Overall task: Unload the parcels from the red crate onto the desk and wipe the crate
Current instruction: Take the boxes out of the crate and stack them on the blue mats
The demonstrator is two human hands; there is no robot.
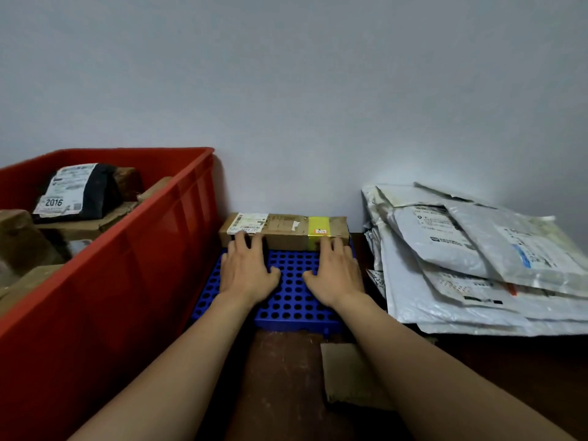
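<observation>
The long, stiff brown cardboard parcel (283,230), judged light, is touched by flat, unclenched left hand (246,268) and right hand (334,272); its ends are best held.

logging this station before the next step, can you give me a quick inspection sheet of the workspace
surface: dark brown desk, scuffed, with a blue perforated mat against the wall
job's things: red crate at left, parcels inside, not yet empty; long cardboard box on the mat's far edge; stack of grey mailer bags at right
clutter: cardboard scrap on the desk
grippers: left hand and right hand open, fingertips against the box's near side
cables: nothing seen
surroundings: plain pale wall
</observation>
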